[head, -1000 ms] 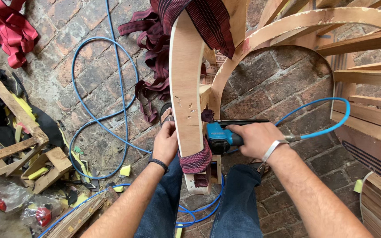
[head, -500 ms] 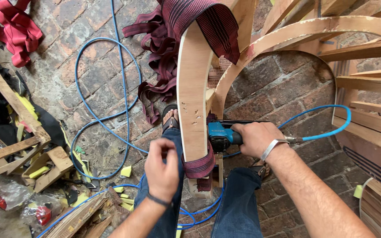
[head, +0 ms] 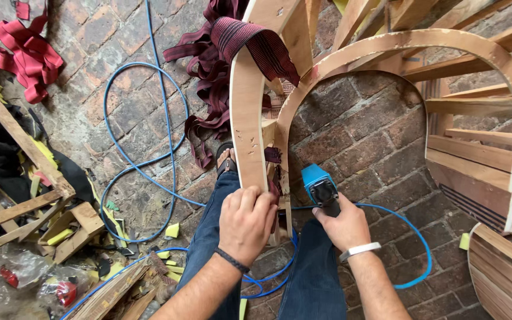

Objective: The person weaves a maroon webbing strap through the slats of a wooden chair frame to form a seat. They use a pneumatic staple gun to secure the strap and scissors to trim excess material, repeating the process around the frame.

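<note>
My left hand (head: 246,220) rests closed over the lower end of a curved plywood frame rail (head: 248,112), pressing a maroon webbing strap (head: 274,178) against it. My right hand (head: 344,225) grips a blue pneumatic staple gun (head: 319,186), held upright just right of the rail, apart from the wood. More maroon webbing (head: 255,44) drapes over the rail's top. A blue air hose (head: 413,237) runs from the gun around my right wrist. My legs in blue jeans sit under both hands.
An arched wooden chair frame (head: 445,47) stands to the right on the brick floor. Blue hose loops (head: 143,118) lie at left. Red webbing (head: 28,56), wood offcuts (head: 25,207) and yellow foam scraps (head: 173,230) litter the left side.
My left hand moved down onto the rail's lower end. My right hand pulled the staple gun back from the rail and turned it upright.
</note>
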